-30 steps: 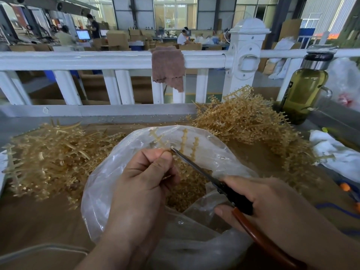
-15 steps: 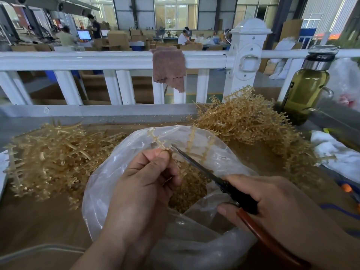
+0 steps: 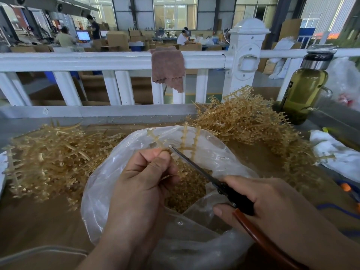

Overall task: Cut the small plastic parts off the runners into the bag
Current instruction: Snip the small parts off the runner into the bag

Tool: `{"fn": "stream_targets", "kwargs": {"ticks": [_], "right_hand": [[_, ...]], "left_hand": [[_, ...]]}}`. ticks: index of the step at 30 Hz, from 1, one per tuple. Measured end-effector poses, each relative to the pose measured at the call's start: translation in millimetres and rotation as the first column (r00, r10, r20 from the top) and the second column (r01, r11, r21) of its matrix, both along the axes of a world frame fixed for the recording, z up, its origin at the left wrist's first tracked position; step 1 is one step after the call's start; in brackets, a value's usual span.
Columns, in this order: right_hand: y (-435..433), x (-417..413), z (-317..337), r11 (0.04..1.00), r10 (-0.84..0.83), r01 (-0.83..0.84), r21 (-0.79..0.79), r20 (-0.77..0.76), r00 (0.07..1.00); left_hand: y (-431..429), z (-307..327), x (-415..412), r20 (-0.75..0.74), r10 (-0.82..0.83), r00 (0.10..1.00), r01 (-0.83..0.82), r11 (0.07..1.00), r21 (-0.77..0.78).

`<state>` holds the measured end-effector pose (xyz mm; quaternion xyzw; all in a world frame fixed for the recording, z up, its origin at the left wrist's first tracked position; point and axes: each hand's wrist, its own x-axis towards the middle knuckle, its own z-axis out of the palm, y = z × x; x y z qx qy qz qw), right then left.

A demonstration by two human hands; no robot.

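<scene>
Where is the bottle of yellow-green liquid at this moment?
In the head view the bottle stands upright at the far right, by the white railing, just right of the right-hand pile of runners.

Bright daylight from the far windows (image 3: 175, 14) lights the hall evenly, with soft shadows, mild glare on the plastic bag (image 3: 93, 201), the railing (image 3: 97, 60) bowed by wide-angle distortion, and the nearest edges perhaps slightly blurred.

Bare brown tabletop (image 3: 33, 221) lies open at near left; a tangled left heap of tan plastic runners (image 3: 48, 158) and a taller right heap (image 3: 243, 121) (both spiky) flank the clear plastic bag (image 3: 97, 191); a white slatted railing (image 3: 97, 61) closes the far side.
</scene>
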<state>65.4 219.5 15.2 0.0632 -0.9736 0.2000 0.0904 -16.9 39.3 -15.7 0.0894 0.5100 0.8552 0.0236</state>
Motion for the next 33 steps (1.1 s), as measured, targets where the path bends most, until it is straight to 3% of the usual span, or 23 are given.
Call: {"fn": "stream_targets", "kwargs": {"ticks": [17, 33], "right_hand": [[7.5, -2.9, -3.1, 0.999, 0.037, -0.036, 0.01, -0.014, 0.999], [4.4, -2.9, -4.8, 0.999, 0.03, -0.03, -0.015, 0.01, 0.999]], "left_hand": [[3.0, -2.1, 2.4, -0.055, 0.076, 0.996, -0.081, 0.992, -0.096], [4.1, -7.4, -0.5, 0.028, 0.007, 1.0, -0.007, 1.0, -0.006]]}}
